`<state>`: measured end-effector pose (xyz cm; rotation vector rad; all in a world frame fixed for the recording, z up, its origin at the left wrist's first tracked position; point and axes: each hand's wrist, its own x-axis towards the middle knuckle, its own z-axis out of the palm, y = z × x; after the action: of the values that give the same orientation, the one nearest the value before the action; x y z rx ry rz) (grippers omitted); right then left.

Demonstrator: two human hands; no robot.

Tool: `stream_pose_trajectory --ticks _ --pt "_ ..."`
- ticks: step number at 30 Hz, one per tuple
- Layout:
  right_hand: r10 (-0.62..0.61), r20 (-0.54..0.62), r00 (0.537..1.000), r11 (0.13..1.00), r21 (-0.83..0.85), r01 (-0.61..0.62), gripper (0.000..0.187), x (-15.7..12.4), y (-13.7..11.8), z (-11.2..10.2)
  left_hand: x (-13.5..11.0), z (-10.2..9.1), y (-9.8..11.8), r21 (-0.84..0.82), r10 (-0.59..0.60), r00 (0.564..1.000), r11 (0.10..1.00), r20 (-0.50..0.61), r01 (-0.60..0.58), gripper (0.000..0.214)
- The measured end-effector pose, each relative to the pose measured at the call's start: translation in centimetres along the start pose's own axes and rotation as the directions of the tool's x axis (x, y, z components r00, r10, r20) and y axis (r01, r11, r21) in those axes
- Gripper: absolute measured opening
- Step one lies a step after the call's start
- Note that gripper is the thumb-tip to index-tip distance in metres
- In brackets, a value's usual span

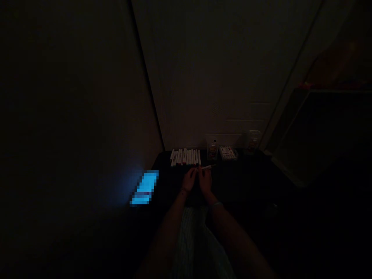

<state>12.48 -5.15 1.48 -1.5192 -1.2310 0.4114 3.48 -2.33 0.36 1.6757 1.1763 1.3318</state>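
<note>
The scene is very dark. In front of me, above a dark tabletop, a white marker lies nearly level across my fingertips. My right hand is closed on it, and the marker's far end sticks out to the right. At its left end my left hand has its fingers closed, meeting the right hand's fingertips; the dimness hides exactly how they grip. Just beyond my left hand, several white markers stand or lie side by side in a row, some with coloured ends.
Behind the hands are a clear labelled bottle and a patterned box. Farther right stands another clear container. A glowing, pixelated blue screen is at the left edge of the dark table. A wall rises behind the table.
</note>
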Motion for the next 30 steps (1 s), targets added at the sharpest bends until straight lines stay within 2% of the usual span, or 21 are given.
stream_pose_trajectory --ticks 4,6,8,10,11,14,16,18,20,22,25,30 --pt "0.064 0.027 0.998 0.986 0.153 -0.067 0.046 0.0 0.1 -0.4 -0.1 -0.1 0.1 -0.015 -0.013 1.000 1.000 0.028 0.013 0.032" --pt "0.032 0.038 0.999 0.979 0.201 -0.039 0.048 0.4 0.0 -1.3 0.0 -0.2 -0.1 0.011 -0.030 0.999 0.999 -0.020 0.030 0.035" --pt "-0.046 0.042 0.998 0.984 0.172 0.038 0.047 1.6 -0.5 -2.9 0.1 -0.3 -0.4 0.014 -0.054 0.997 0.998 -0.047 0.055 0.040" --pt "-0.168 0.042 0.985 0.982 0.099 0.164 0.044 3.9 -1.3 -5.3 0.2 -0.4 -0.5 -0.003 -0.070 0.996 0.998 -0.055 0.070 0.043" --pt "-0.186 0.016 0.982 0.982 0.034 0.185 0.045 5.5 -1.9 -6.6 0.2 -0.3 -0.6 -0.015 -0.073 0.996 0.997 -0.054 0.072 0.044" --pt "-0.149 -0.047 0.988 0.962 -0.238 0.133 0.048 11.5 -3.9 -10.7 0.3 -0.2 -0.5 -0.036 -0.073 0.995 0.997 -0.063 0.070 0.044" --pt "-0.156 -0.019 0.988 0.946 -0.290 0.144 0.047 15.5 -5.4 -13.1 0.3 -0.1 -0.3 -0.040 -0.068 0.994 0.997 -0.082 0.065 0.044" --pt "-0.217 0.082 0.973 0.850 -0.474 0.229 0.044 18.7 -6.5 -15.0 0.3 -0.1 -0.1 -0.048 -0.072 0.992 0.997 -0.103 0.068 0.043" --pt "-0.285 0.201 0.937 0.727 -0.592 0.348 0.039 20.8 -7.3 -16.2 0.3 -0.1 0.0 -0.059 -0.085 0.990 0.995 -0.114 0.078 0.043" --pt "-0.308 0.315 0.898 0.639 -0.631 0.440 0.033 21.8 -7.8 -16.6 0.4 -0.1 0.0 -0.068 -0.093 0.990 0.994 -0.110 0.085 0.042" --pt "-0.354 0.384 0.853 0.544 -0.657 0.522 0.027 22.2 -8.3 -16.0 0.4 -0.1 -0.1 -0.066 -0.085 0.991 0.995 -0.100 0.078 0.041" --pt "-0.264 0.485 0.833 0.391 -0.736 0.553 0.024 22.5 -8.7 -13.0 0.2 -0.2 0.2 -0.068 -0.081 0.992 0.995 -0.094 0.075 0.038"
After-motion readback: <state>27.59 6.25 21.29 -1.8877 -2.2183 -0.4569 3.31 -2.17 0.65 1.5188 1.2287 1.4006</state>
